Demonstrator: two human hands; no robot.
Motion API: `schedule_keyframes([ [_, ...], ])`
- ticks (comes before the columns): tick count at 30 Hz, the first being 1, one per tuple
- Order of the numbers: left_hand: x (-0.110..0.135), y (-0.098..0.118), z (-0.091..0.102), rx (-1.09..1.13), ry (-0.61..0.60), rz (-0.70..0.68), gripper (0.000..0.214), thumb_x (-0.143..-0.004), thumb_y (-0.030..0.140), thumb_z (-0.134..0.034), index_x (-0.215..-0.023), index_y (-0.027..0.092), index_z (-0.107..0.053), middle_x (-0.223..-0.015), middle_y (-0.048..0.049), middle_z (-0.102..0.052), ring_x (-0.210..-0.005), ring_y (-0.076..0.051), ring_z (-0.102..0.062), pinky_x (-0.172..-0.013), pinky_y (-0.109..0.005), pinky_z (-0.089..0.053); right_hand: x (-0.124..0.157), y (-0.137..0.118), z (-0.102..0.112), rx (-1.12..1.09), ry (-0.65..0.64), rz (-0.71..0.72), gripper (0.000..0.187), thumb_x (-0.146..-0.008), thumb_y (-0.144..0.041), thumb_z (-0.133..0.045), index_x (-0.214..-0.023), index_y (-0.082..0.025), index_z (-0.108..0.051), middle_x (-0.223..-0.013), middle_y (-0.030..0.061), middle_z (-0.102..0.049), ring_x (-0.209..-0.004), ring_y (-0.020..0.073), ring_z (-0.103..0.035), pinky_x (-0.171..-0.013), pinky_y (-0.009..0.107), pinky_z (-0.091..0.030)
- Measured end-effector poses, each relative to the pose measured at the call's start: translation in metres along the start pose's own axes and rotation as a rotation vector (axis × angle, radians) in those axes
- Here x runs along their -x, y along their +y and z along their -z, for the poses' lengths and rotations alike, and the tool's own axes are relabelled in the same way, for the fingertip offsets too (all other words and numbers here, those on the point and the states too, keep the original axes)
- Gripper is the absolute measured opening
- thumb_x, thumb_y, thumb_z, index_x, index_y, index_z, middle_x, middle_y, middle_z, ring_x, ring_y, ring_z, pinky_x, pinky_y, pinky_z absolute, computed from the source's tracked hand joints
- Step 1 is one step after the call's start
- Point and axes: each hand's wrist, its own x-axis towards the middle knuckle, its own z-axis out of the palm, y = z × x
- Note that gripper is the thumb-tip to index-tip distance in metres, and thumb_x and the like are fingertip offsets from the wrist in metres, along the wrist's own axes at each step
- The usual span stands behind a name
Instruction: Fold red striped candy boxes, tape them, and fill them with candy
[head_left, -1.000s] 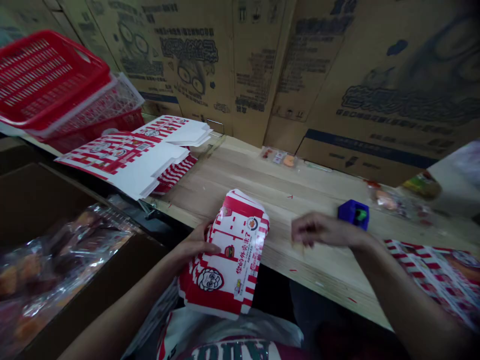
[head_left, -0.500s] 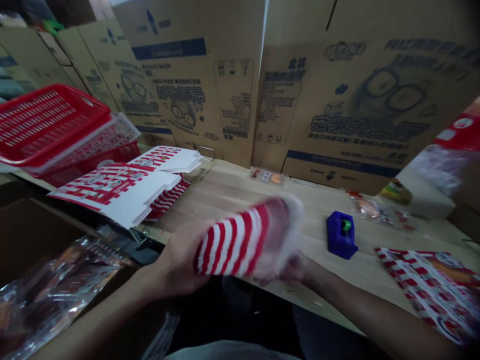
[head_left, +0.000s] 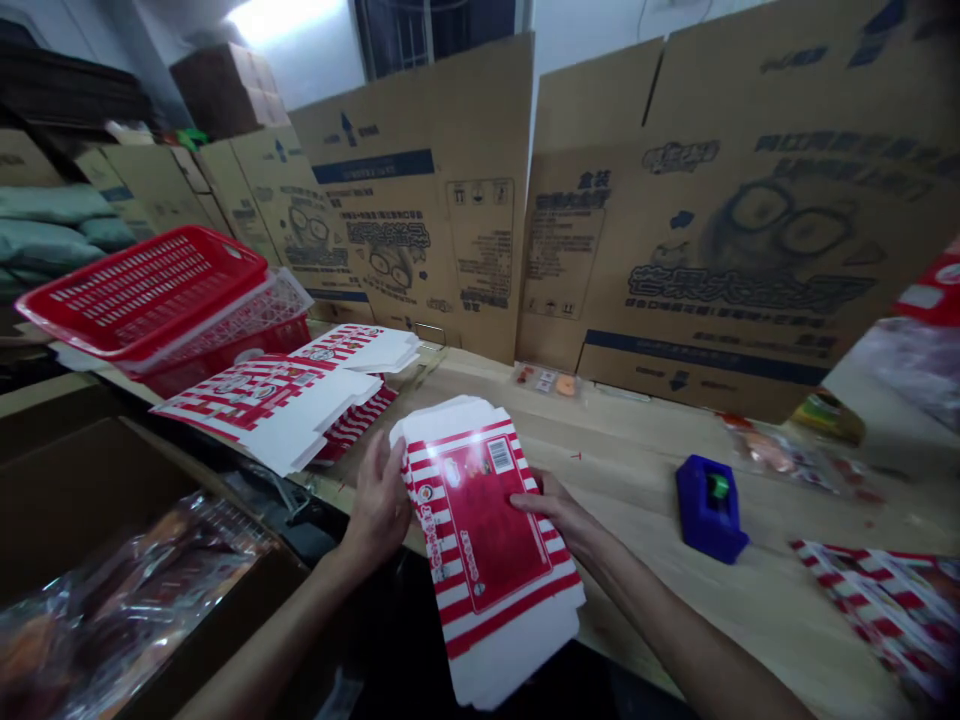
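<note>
Flipped over since the earlier frame, the stack of striped carton blanks (head_left: 487,530) sits clamped at its edges between left hand (head_left: 379,505) and right hand (head_left: 555,505), over the wooden bench (head_left: 637,480) edge, where a loose grip could let the sheets fan and slide.

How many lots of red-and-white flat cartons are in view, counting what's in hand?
4: a bundle between left hand and right hand, a pile and another behind it at left, a pile at right. Some may be hidden.

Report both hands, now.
Left hand: holding the red-and-white striped carton blanks at their edge.
Right hand: holding the same blanks at the opposite edge.
</note>
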Motion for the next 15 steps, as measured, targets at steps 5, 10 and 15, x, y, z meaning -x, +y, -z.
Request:
schedule_keyframes([
  [5,-0.015,0.014,-0.028,0.945,-0.075,0.707,0.082,-0.079,0.06,-0.059,-0.146,0.024,-0.029,-0.147,-0.0165,-0.042,-0.125,-0.032,-0.052,-0.097,-0.047,-0.048,-0.019,-0.014,0.016,0.144,0.174,0.261,0.059,-0.058,-0.035,-0.084,-0.111,-0.019,-0.061,-0.108,0.0086,-0.072,-0.091,0.028,-0.069,-0.079,0.04,-0.056],
  [10,-0.047,0.032,-0.06,0.814,-0.038,0.734,0.056,-0.059,0.044,-0.08,-0.103,0.013,-0.063,-0.101,-0.0131,-0.072,-0.093,-0.028,-0.068,-0.082,-0.037,-0.054,-0.037,0.0,0.019,0.348,0.283,0.575,0.068,-0.057,-0.035,-0.085,-0.116,-0.022,-0.054,-0.112,0.0076,-0.068,-0.1,0.0265,-0.066,-0.089,0.04,-0.053],
  [15,-0.039,0.018,-0.071,0.798,-0.033,0.743,0.055,-0.046,0.042,-0.084,-0.088,0.014,-0.063,-0.086,-0.0101,-0.073,-0.082,-0.026,-0.069,-0.077,-0.037,-0.055,-0.034,0.021,0.03,0.363,0.189,0.489,0.068,-0.058,-0.037,-0.085,-0.116,-0.023,-0.053,-0.11,0.0086,-0.067,-0.1,0.0278,-0.065,-0.087,0.043,-0.054],
])
